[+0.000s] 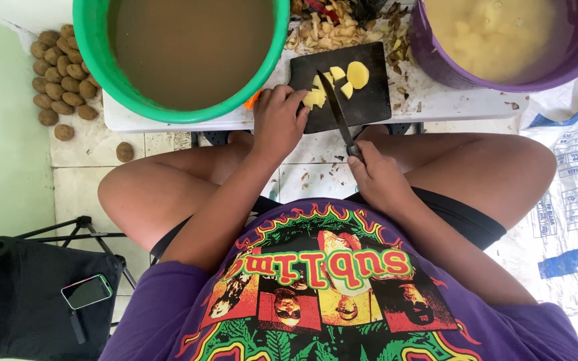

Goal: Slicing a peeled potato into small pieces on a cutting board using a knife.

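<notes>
My left hand [279,117] rests on the near left edge of a small black cutting board [369,100], its fingers holding down a peeled yellow potato piece [313,99]. My right hand [376,175] grips the handle of a dark-bladed knife [334,103], whose blade points away from me and lies against the potato piece. More cut potato slices [356,73] lie on the board beyond the blade.
A green tub of murky brown water [95,60] stands at the left, a purple tub with peeled potato chunks in water [429,63] at the right. Potato peels [336,27] lie behind the board. Unpeeled potatoes [61,77] are heaped on the floor. A phone [86,291] lies on a black seat.
</notes>
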